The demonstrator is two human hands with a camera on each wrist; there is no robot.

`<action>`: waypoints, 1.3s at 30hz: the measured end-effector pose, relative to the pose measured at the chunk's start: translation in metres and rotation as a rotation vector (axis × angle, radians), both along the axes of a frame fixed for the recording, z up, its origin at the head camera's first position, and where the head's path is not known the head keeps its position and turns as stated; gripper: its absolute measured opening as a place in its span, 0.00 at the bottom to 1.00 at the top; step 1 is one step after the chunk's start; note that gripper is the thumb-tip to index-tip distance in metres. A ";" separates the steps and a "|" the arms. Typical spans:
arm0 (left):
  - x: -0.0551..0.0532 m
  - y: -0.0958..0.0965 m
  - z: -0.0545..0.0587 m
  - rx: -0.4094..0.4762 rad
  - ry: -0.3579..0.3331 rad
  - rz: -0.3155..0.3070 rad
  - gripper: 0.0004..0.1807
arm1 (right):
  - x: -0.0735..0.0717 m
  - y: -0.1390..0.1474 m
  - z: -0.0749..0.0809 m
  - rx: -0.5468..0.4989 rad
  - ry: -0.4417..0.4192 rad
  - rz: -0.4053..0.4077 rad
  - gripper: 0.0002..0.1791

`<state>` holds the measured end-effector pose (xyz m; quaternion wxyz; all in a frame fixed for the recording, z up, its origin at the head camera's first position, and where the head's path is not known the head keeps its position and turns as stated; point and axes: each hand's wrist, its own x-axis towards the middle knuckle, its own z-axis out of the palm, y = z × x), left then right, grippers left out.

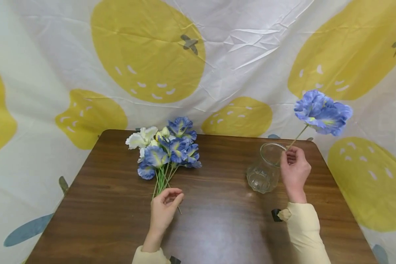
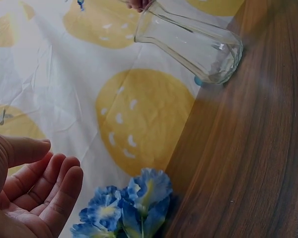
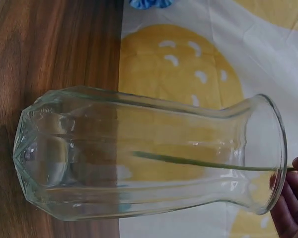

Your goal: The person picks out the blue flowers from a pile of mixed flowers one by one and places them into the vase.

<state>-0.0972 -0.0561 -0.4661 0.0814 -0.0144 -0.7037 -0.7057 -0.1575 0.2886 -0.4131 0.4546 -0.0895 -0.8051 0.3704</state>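
A clear glass vase stands upright on the right side of the table. Just at its rim, my right hand pinches the stem of a blue artificial flower, whose bloom is up above the hand. The right wrist view shows the green stem reaching down inside the vase, its tip well above the base. On the left, my left hand is loosely curved with nothing in its fingers. It hovers over the lower stems of a bunch of blue and white flowers lying on the table.
The brown wooden table ends at the back against a white cloth printed with yellow fruit. A black strap piece shows at the right sleeve.
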 end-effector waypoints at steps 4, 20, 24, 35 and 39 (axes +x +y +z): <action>-0.001 -0.001 -0.006 -0.011 0.006 0.006 0.06 | 0.000 -0.003 -0.002 0.052 0.034 -0.044 0.06; -0.002 -0.002 -0.010 0.004 0.000 0.008 0.06 | 0.000 -0.002 -0.014 0.140 0.095 0.006 0.05; -0.002 -0.004 -0.013 -0.003 0.013 0.012 0.06 | 0.008 -0.010 -0.016 0.123 0.137 0.014 0.04; -0.017 -0.013 -0.028 -0.277 0.177 0.211 0.02 | 0.054 -0.072 -0.050 -0.060 0.096 0.144 0.02; -0.048 -0.025 -0.032 -0.423 0.128 0.343 0.02 | 0.070 -0.100 -0.074 -0.061 0.020 0.182 0.05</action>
